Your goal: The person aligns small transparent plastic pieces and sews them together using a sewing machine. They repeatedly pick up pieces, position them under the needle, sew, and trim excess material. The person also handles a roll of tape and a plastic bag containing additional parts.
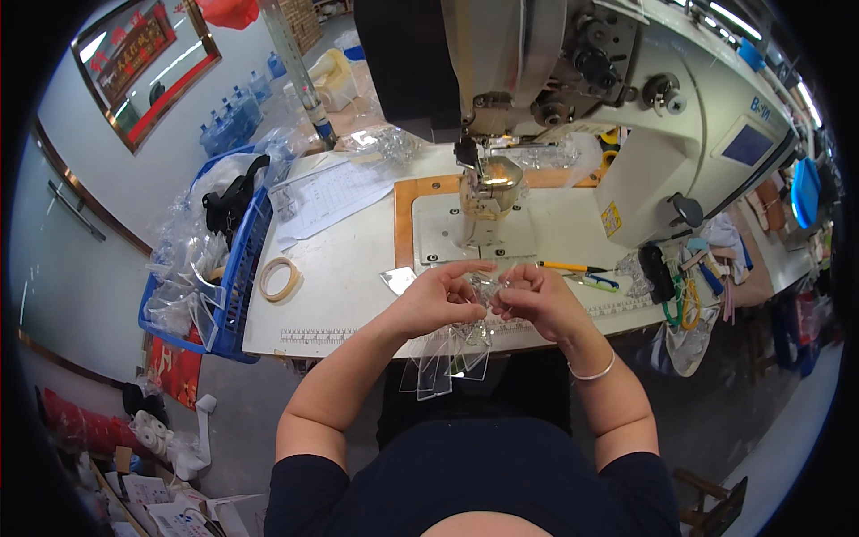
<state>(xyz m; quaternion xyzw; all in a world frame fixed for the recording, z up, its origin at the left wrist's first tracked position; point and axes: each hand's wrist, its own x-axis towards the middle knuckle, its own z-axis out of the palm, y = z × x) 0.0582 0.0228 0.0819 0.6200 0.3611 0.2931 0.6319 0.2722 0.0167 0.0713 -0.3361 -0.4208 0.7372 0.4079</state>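
Both my hands meet at the front of a white sewing table (344,259), just before the post of an industrial sewing machine (671,152). My left hand (436,297) is closed on several clear plastic pieces (440,362), which fan out below it past the table edge. At the same bundle, my right hand (540,302), with a bangle at its wrist, pinches its fingertips on the clear plastic. Glare and overlap hide how the pieces are joined. Beyond the fingers stands the metal sewing post (483,210).
At left, a blue crate (255,277) holds plastic bags and a black item. A tape roll (279,279) and paper sheets (331,201) lie on the tabletop. Right of my hands are a yellow pencil (573,267), a green pen (598,283) and scissors with coloured handles (689,300).
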